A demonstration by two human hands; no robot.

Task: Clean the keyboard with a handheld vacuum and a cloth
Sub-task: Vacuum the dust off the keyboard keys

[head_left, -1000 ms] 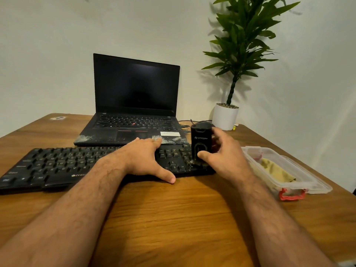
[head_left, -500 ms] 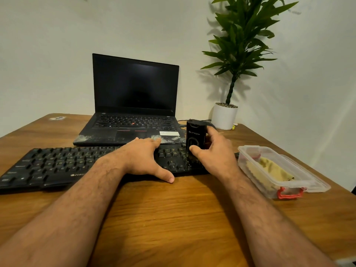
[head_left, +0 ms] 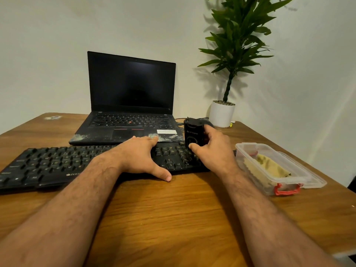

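Our right hand (head_left: 213,151) has its grip clamped on the handheld vacuum (head_left: 194,134), thumb across its front, fingers wrapped behind, holding it upright over the right end of the keyboard (head_left: 57,162). At nine o'clock from it, our left hand (head_left: 138,157) lies flat, fingers spread, on the keys. The cloth (head_left: 267,166) sits in a clear container (head_left: 285,182) at three o'clock on the surface (head_left: 163,218).
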